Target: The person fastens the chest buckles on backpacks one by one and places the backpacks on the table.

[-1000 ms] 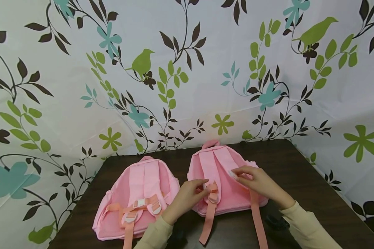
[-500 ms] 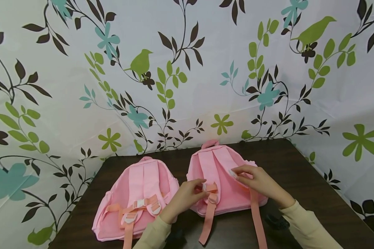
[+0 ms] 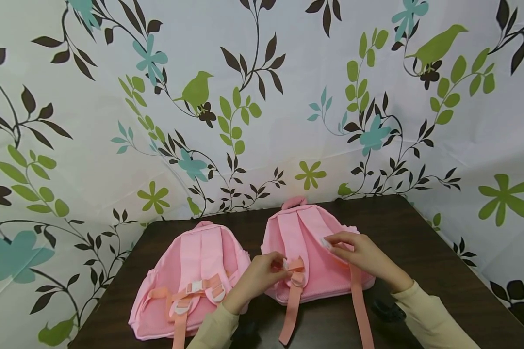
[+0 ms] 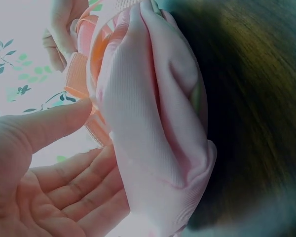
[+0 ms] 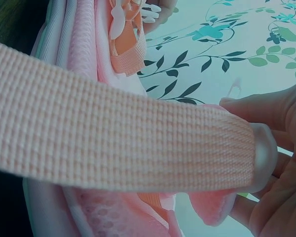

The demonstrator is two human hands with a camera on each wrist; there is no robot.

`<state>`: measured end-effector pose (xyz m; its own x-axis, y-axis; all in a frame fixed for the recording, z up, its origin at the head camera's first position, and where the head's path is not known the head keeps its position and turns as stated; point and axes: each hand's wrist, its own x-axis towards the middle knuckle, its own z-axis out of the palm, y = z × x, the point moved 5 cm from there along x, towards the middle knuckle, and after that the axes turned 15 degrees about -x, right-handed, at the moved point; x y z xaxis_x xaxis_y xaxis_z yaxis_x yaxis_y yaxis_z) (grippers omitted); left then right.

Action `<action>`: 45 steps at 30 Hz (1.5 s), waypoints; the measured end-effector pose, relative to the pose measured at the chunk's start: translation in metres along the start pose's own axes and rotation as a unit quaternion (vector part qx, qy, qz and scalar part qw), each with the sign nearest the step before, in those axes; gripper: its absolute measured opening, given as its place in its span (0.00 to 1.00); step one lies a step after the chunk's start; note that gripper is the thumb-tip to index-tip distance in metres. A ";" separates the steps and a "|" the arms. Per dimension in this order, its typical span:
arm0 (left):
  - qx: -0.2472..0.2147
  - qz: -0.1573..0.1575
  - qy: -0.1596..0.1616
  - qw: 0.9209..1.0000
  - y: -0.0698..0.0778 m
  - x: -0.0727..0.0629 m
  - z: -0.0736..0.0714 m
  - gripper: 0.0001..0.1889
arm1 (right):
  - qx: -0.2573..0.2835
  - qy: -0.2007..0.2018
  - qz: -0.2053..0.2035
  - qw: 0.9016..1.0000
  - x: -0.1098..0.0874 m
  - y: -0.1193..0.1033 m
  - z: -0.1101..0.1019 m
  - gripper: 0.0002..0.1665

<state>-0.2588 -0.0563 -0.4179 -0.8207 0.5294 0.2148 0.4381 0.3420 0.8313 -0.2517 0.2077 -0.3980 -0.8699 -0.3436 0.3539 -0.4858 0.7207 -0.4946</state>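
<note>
A pink backpack (image 3: 288,232) lies back side up on the table, shoulder straps facing me. My left hand (image 3: 262,277) pinches a white pronged buckle half (image 5: 150,12) on the short orange chest strap (image 3: 296,264) at its left shoulder strap. Over the right shoulder strap, my right hand (image 3: 359,253) pinches a white plastic buckle piece (image 3: 326,244) between thumb and fingers. Close to that palm, a white adjuster (image 5: 264,158) carries a long orange webbing strap (image 5: 113,136). The pack's pink side (image 4: 138,123) fills the middle of the left wrist view.
A second pink backpack (image 3: 201,237) lies to the left, its white chest buckle (image 3: 196,285) fastened across the straps. The dark table (image 3: 388,218) ends at a patterned cloth (image 3: 262,121) behind. A black object (image 3: 387,310) sits under the right forearm.
My left hand shifts slightly left, drawing the short orange chest strap with it. The right hand stays in place on the backpack.
</note>
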 end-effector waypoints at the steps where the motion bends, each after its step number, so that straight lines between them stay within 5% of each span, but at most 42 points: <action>1: 0.001 0.002 0.000 1.000 0.000 0.000 0.000 0.17 | 0.000 0.000 0.000 1.000 0.000 0.000 0.000 0.18; 14: -0.037 0.017 -0.007 0.999 0.002 0.001 0.001 0.19 | 0.013 -0.007 0.004 1.000 -0.003 0.005 0.001 0.18; 25: -0.063 0.092 0.047 0.993 0.024 0.011 -0.009 0.22 | 0.018 0.008 0.005 1.000 -0.002 0.002 -0.005 0.18; 32: -0.084 0.103 0.087 0.987 0.036 0.022 -0.010 0.19 | 0.017 0.019 0.006 1.000 0.003 0.000 -0.008 0.20; 45: -0.116 0.152 0.095 0.977 0.049 0.039 -0.010 0.12 | 0.031 0.031 -0.010 0.999 0.018 -0.015 -0.010 0.18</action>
<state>-0.2729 -0.0266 -0.3634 -0.7277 0.4190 0.5430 0.5961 -0.0050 0.8029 -0.2597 0.1967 -0.3762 -0.8541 -0.3178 0.4117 -0.5087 0.6750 -0.5344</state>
